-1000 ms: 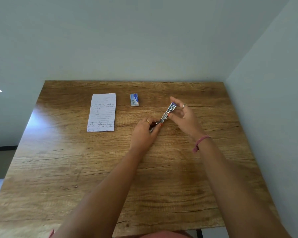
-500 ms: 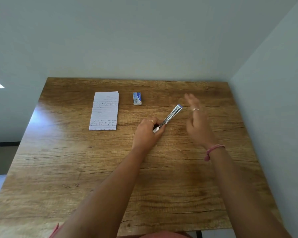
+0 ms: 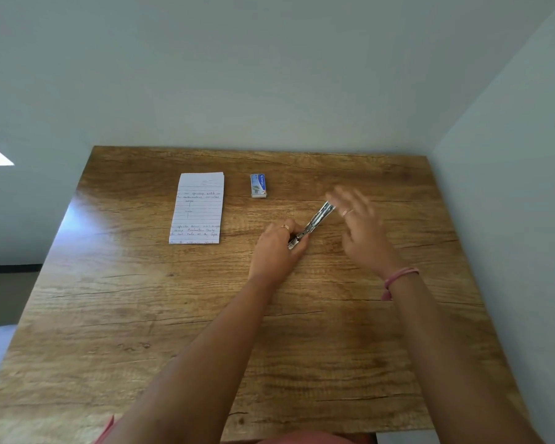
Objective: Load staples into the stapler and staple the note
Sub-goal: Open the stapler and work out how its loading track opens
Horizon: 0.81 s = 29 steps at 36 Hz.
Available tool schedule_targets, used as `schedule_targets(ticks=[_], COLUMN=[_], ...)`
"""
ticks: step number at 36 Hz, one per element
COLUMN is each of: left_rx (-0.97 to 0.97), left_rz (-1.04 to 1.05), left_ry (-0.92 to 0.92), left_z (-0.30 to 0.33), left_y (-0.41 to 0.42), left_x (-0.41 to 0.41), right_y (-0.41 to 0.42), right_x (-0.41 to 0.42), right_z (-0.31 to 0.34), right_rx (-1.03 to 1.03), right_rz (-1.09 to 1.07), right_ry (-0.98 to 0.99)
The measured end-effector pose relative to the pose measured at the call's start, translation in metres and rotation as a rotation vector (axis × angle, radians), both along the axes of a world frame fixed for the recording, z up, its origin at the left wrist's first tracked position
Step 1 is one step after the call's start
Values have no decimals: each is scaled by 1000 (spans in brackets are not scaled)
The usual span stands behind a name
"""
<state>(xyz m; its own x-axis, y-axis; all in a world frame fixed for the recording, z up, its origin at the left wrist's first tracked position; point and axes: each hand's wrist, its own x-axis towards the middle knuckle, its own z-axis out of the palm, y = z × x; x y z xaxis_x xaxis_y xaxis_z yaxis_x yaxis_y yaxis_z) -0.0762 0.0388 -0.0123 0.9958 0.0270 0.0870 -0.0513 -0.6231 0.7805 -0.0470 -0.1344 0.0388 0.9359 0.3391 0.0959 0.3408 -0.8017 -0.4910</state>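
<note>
A slim silver stapler (image 3: 314,222) lies slanted on the wooden table (image 3: 141,315), its far tip pointing up and right. My left hand (image 3: 277,248) grips its near end. My right hand (image 3: 356,225) hovers blurred just right of the stapler's far tip with fingers straight, holding nothing; I cannot tell whether it touches the tip. A small blue box of staples (image 3: 258,185) lies farther back. The lined, handwritten note (image 3: 197,208) lies to the left of that box.
The table stands in a corner, with a wall (image 3: 269,75) behind it and another wall (image 3: 510,187) along its right edge. Floor (image 3: 0,299) shows beyond the table's left edge.
My right hand let go of the stapler's far tip, drew back to the right with fingers spread, and now is close to the tip again. My left hand kept its grip.
</note>
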Motion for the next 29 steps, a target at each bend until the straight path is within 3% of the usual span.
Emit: schedule_targets(ticks=[2, 6, 8, 12, 23, 29], left_rx=[14, 25, 28, 25, -75, -87], left_rz=[-2, 1, 2, -1, 3, 3], left_ry=[-7, 3, 10, 1, 3, 2], left_z=[-1, -2, -2, -2, -4, -3], left_y=[0, 0, 1, 0, 2, 2], left_x=[0, -1, 0, 0, -1, -1], right_y=[-1, 4, 7, 10, 5, 1], right_x=[-1, -5, -6, -6, -12, -8], right_z=[1, 13, 13, 9, -1, 2], right_rx=[-75, 260, 324, 205, 53, -214], right_rz=[18, -28, -85, -180, -125, -27], right_ry=[5, -17, -49, -137, -168, -152])
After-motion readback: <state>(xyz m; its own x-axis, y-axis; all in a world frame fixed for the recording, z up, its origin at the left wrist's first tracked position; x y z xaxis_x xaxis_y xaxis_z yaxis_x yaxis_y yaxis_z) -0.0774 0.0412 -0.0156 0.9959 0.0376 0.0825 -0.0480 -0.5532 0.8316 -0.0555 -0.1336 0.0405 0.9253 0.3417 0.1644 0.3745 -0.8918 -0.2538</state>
